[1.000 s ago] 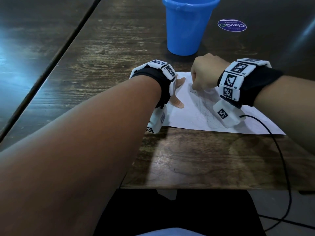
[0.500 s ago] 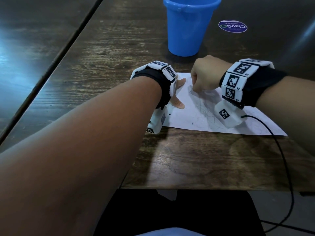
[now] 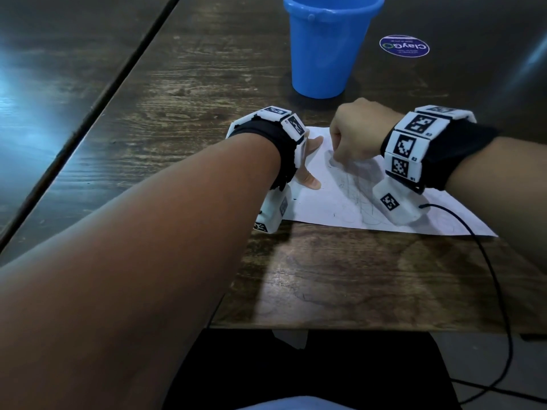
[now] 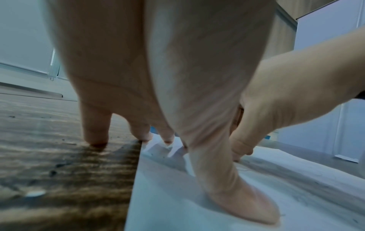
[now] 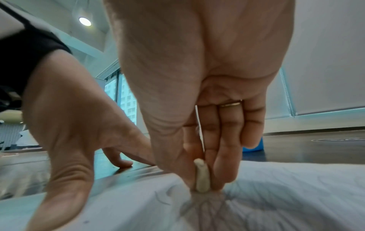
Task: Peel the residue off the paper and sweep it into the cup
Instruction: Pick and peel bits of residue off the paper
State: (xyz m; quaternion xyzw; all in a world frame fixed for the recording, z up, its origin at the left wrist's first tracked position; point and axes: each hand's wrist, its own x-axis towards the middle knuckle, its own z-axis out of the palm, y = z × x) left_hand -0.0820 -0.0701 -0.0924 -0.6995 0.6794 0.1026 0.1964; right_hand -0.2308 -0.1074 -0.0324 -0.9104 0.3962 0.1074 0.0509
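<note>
Paper flat on bench, pinned under left hand fingers, spread.
Right hand pinches pale residue onto sheet; cup beyond knuckles. No real change vs 1 s ago.

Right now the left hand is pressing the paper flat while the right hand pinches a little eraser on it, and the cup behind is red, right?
Nearly. The cup is blue, not red, as the head view shows. The rest holds: the left hand presses the paper flat while the right hand pinches a little eraser on it.
</note>
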